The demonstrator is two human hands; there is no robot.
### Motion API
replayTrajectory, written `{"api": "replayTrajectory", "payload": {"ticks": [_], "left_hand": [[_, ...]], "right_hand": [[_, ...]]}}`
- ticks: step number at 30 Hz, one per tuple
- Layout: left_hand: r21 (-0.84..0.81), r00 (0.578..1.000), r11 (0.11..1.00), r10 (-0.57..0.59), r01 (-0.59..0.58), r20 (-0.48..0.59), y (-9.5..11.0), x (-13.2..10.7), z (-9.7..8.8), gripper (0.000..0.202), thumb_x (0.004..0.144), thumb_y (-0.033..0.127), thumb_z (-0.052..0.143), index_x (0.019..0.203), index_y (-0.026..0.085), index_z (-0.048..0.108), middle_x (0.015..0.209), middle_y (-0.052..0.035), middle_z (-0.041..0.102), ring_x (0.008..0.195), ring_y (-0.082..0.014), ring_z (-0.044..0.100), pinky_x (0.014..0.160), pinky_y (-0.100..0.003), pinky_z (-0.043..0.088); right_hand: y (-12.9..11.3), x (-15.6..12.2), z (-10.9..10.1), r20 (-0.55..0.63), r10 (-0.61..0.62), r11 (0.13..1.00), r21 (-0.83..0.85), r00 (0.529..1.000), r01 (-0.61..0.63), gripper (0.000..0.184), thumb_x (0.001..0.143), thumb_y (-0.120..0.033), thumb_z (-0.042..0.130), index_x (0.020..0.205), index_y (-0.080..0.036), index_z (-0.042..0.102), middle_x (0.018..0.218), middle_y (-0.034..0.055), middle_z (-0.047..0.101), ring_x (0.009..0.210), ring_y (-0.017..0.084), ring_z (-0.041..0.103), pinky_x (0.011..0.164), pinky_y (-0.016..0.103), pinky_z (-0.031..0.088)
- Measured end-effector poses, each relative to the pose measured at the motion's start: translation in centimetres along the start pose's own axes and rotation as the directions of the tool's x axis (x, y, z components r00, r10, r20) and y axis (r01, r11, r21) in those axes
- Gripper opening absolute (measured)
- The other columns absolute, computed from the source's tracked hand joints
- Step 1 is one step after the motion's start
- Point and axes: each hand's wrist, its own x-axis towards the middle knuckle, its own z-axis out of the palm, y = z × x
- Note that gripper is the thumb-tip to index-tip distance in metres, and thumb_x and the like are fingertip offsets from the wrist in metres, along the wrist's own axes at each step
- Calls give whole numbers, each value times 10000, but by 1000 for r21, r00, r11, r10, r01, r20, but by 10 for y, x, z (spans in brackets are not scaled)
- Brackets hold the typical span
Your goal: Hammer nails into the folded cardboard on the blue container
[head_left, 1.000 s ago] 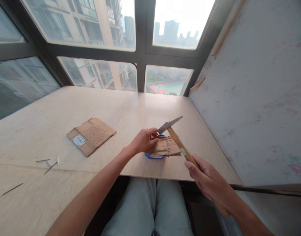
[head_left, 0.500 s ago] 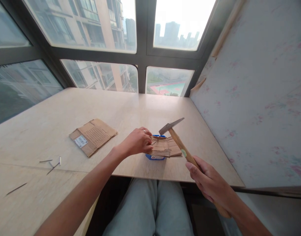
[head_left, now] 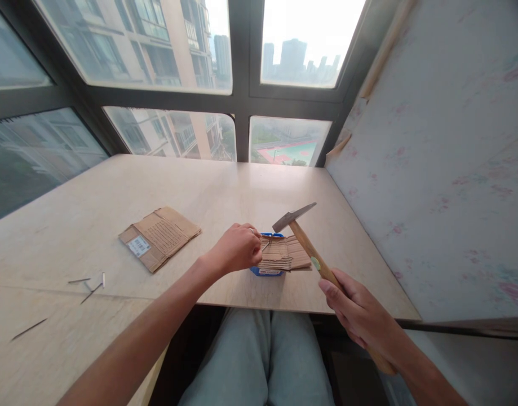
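Observation:
My right hand (head_left: 352, 301) is wrapped round the wooden handle of a hammer (head_left: 311, 248). The hammer's metal head is raised above the right side of a folded stack of corrugated cardboard (head_left: 278, 259). This stack lies on top of a blue object (head_left: 269, 272), most of which is covered. At the stack's left edge, my left hand (head_left: 239, 248) is closed with its fingers curled, and a slanted nail (head_left: 266, 246) sticks out beside the fingertips. The fingertips themselves are partly hidden. Other thin nails seem to stand in the cardboard near it, too small to make out clearly.
A flattened cardboard piece (head_left: 161, 239) with a white label lies to the left. Several loose nails (head_left: 92, 290) are scattered on the pale tabletop (head_left: 191, 186) at far left. Windows border the back, and a flower-patterned wall (head_left: 436, 169) rises at the right.
My left hand's fingers have curled in more, and the hand has turned and drawn back slightly to the left, baring more of the nail. The hammer stays almost still.

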Motion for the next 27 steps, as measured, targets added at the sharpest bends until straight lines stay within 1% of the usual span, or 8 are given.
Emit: {"api": "replayTrajectory", "payload": {"ticks": [3,6,11,15,19,24,27], "left_hand": [[82,998,997,-11,6,63,4,0,0,215,764,185,619,551,171,644,842,-73,753,896,-234,661,809,-342,469],[121,998,992,-39,32,54,6,2,3,204,772,183,612,578,169,672,885,-86,761,954,-265,660,807,-360,468],[138,998,988,-66,62,25,7,3,10,220,780,141,582,586,167,684,916,-99,764,957,-261,661,806,-366,476],[140,993,984,-113,114,-13,10,3,14,186,774,145,596,615,165,690,907,-113,759,936,-272,662,827,-393,480],[126,989,982,-140,143,-37,11,3,14,164,755,134,603,609,165,671,890,-118,752,892,-269,661,811,-387,484],[93,986,981,-167,168,-26,9,0,6,148,738,139,608,597,165,643,848,-101,741,769,-234,655,704,-334,477],[90,977,973,-209,211,-30,8,-4,-1,134,757,145,593,638,167,653,837,-86,733,734,-221,649,650,-310,457]], "right_hand": [[-2,0,0,-5,1,1000,6,1000,-1,425,878,-651,498,786,-246,405,494,-130,347,267,29,247,228,134,202],[-2,0,0,-6,0,1000,14,1000,0,434,869,-657,508,774,-247,404,484,-130,341,267,32,246,227,134,204],[1,0,-1,-8,5,1000,11,1000,-5,445,875,-671,490,769,-249,396,453,-136,332,260,37,248,226,136,210],[4,0,-1,3,5,1000,12,1000,-5,441,884,-667,483,775,-249,395,450,-137,337,258,36,249,228,133,201],[6,2,-1,1,1,1000,20,1000,-1,432,893,-654,482,778,-247,397,480,-133,351,260,33,257,228,135,205],[10,4,-2,6,-22,999,29,1000,22,425,914,-644,463,788,-242,406,518,-128,363,262,28,274,230,135,202],[10,4,-2,7,-23,999,32,1000,23,423,916,-639,467,784,-242,400,523,-129,356,263,27,274,232,135,197]]}}
